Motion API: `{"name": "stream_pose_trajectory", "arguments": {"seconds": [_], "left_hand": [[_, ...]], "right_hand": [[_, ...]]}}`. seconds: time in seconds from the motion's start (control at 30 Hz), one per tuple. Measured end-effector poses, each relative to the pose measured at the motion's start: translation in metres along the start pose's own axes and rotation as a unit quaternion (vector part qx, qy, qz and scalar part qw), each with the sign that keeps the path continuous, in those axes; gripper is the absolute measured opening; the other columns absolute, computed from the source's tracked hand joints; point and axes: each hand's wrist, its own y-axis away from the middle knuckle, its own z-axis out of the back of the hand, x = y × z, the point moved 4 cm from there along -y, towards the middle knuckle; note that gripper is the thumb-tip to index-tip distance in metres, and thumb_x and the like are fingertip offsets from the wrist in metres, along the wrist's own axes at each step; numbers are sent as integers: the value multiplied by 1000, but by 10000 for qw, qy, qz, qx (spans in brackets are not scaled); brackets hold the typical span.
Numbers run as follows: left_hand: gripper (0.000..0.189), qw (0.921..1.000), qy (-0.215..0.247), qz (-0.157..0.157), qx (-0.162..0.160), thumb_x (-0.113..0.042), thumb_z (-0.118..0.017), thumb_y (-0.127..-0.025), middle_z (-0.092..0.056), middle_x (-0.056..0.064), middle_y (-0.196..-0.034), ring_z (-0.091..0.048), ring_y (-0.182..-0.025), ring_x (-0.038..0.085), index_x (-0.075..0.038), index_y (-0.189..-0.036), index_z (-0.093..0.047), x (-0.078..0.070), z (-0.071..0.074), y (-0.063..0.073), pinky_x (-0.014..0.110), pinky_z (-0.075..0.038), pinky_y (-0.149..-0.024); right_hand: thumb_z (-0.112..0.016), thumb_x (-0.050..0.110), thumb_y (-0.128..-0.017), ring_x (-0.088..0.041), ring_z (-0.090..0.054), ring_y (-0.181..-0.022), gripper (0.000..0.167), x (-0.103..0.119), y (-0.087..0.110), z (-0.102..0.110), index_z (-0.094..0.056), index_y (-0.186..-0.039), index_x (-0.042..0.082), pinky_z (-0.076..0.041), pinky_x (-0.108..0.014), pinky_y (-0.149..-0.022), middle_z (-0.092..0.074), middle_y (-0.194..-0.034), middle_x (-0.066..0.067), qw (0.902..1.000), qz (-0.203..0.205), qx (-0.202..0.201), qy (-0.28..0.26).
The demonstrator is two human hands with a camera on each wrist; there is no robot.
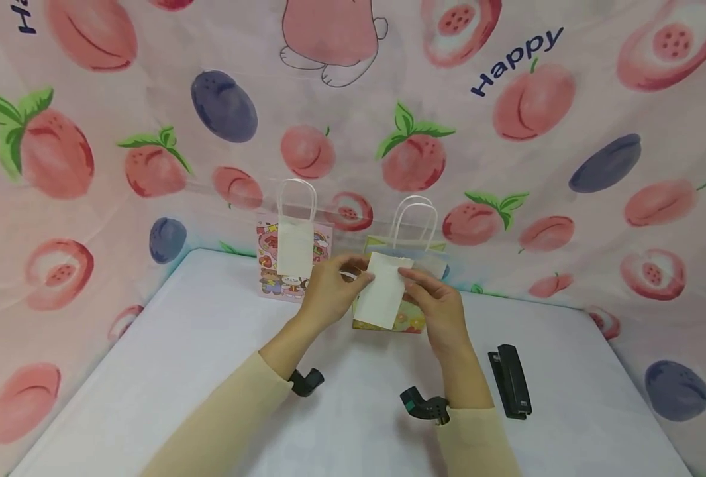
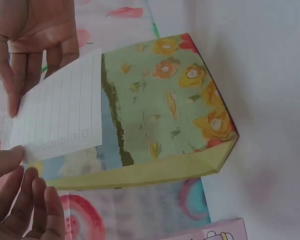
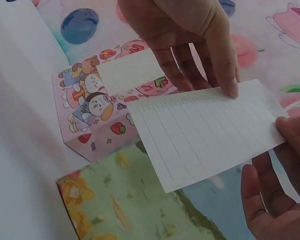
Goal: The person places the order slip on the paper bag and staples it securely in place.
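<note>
Between both hands is a pale paper slip [image 1: 385,291], printed with ruled lines and a row of small checkboxes, as the left wrist view shows. My left hand [image 1: 329,291] pinches its upper left edge between thumb and fingers. On the opposite edge, near the top, my right hand [image 1: 445,315] pinches it too. Right behind the slip stands a floral green gift bag [image 2: 155,100] with white handles [image 1: 415,218]; the slip covers much of its front in the head view.
A pink cartoon gift bag [image 1: 267,265] stands to the left, with a similar blank-looking slip [image 1: 295,248] hanging over its front below the handle. A black stapler [image 1: 510,381] lies on the white table [image 1: 210,344] at the right. Behind is a fruit-patterned cloth [image 1: 353,112].
</note>
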Motion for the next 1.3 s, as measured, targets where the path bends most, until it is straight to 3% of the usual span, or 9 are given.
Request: {"name": "stream_pose_trajectory", "arguments": {"seconds": [0.23,0.37,0.5,0.7,0.8,0.93,1.07,1.2,1.3], "left_hand": [[62,9995,-59,-170,-268,-23,-85,-88,-57,17,-131,-58,-123,31,-3,-136,-53,-3,-4,-11,47,-55,-102],[81,9998,114,-23,134,-27,-88,-85,-51,15,-148,-51,-138,32,-4,-149,-42,0,-8,-19,49,-47,-114],[95,9967,318,322,680,-33,-88,-85,-44,14,-160,-44,-148,33,-8,-158,-33,6,-14,-28,49,-41,-120],[90,9871,889,665,1155,-35,-87,-86,-44,12,-160,-41,-151,33,-11,-157,-37,17,-24,-41,52,-35,-123],[76,9791,1322,842,1295,-31,-85,-88,-57,9,-150,-53,-141,30,-14,-152,-47,23,-28,-45,50,-44,-117],[57,9708,1697,981,1385,-26,-83,-90,-70,8,-130,-69,-112,21,-16,-141,-59,29,-31,-50,38,-57,-97],[37,9664,1854,1077,1419,-25,-81,-92,-76,8,-114,-71,-92,13,-10,-125,-72,33,-34,-52,27,-58,-81],[29,9615,1952,1305,1425,-29,-79,-94,-79,9,-98,-73,-79,13,-6,-110,-78,35,-37,-52,28,-61,-72],[29,9627,1952,1327,1321,-31,-79,-93,-79,7,-92,-73,-75,14,-4,-104,-78,35,-38,-51,28,-61,-70]], "right_hand": [[-64,11,-103,-15,-60,-119,34,1,-2,13,-66,-136,2,-57,-28,-96,-58,-140,1,9990,130,-5,424],[-64,11,-103,-13,-62,-113,35,-2,-3,18,-66,-137,5,-57,-25,-94,-54,-146,0,9977,84,1,678],[-64,14,-103,-13,-65,-107,35,-4,-4,21,-66,-138,10,-55,-23,-94,-50,-152,1,9954,55,41,955],[-65,15,-103,-16,-64,-105,36,-5,-5,23,-66,-139,12,-54,-23,-94,-49,-152,2,9945,103,139,1036],[-65,13,-103,-14,-63,-105,37,-5,-6,23,-65,-139,12,-55,-26,-94,-49,-152,2,9949,131,181,984],[-65,11,-102,-12,-62,-106,37,-5,-7,23,-64,-140,11,-56,-24,-92,-48,-153,1,9955,171,211,906],[-64,11,-103,-13,-61,-107,38,-5,-7,22,-64,-140,12,-55,-20,-90,-46,-154,1,9951,218,239,933],[-64,11,-103,-15,-59,-112,38,-4,-8,21,-64,-141,13,-55,-19,-90,-48,-152,1,9947,274,290,949],[-64,11,-103,-16,-57,-116,38,-2,-7,20,-63,-141,13,-55,-19,-91,-50,-151,1,9940,338,299,994]]}}
